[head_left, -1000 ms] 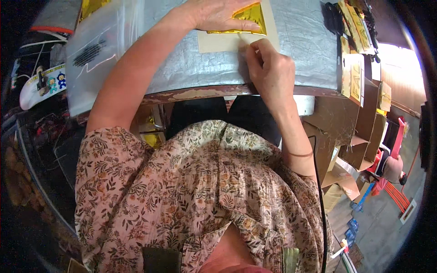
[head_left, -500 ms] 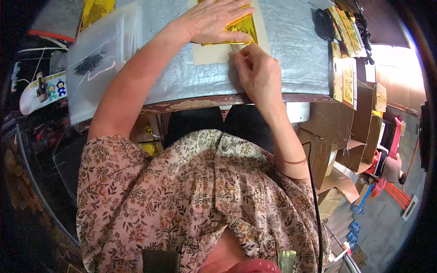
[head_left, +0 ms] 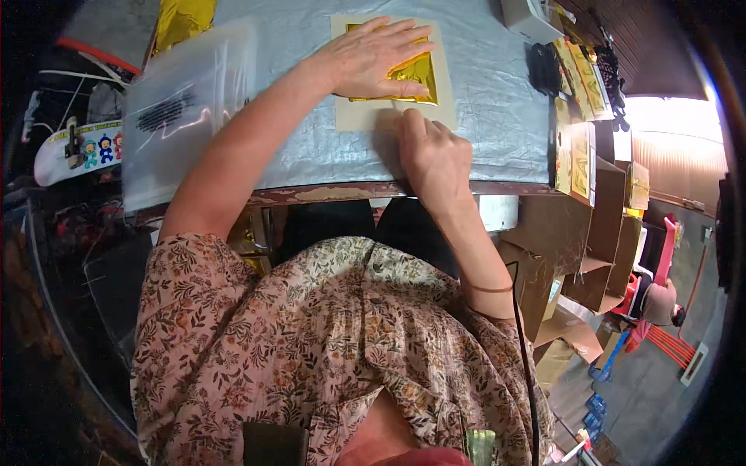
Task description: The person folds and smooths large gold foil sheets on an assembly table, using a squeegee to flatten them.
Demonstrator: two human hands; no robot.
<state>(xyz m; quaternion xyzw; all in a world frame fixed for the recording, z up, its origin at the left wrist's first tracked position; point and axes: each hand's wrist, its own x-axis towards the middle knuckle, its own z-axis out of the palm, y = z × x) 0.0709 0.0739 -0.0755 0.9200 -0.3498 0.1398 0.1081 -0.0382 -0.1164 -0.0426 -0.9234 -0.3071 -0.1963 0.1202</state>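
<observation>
From where I stand, I take the gold foil piece (head_left: 413, 71) as the middle of the dial, with twelve straight ahead of the person at the bench. Leftmost, between eight and nine o'clock, a white board (head_left: 58, 163) with small cartoon figures sits beyond the bench. Between nine and ten o'clock there's more gold foil (head_left: 183, 23), near the clear plastic sheeting (head_left: 175, 159), which spreads between eight and nine o'clock with a dark patch showing on it. The left forearm reaches in from eight o'clock, and its left hand (head_left: 381, 58) lies flat on the gold foil piece, palm down, fingers straight and a little spread, gripping nothing. The foil rests on a beige card (head_left: 361, 116), whose border shows around it, and the card lies on the silvery cover (head_left: 303, 159) of the bench. At five o'clock is the right hand (head_left: 437, 159), at the card's near edge, its fingers curled in tight; I can't tell from here whether anything is pinched in them. Off to the right, a white box (head_left: 532, 22) stands between two and three o'clock, and a black object (head_left: 544, 70) lies at three. Yellow-and-white cartons (head_left: 575, 151) line the bench end near four o'clock, with brown cardboard boxes (head_left: 602, 233) below them. Farther off, between four and five, another person (head_left: 660, 301) is bent over.
</observation>
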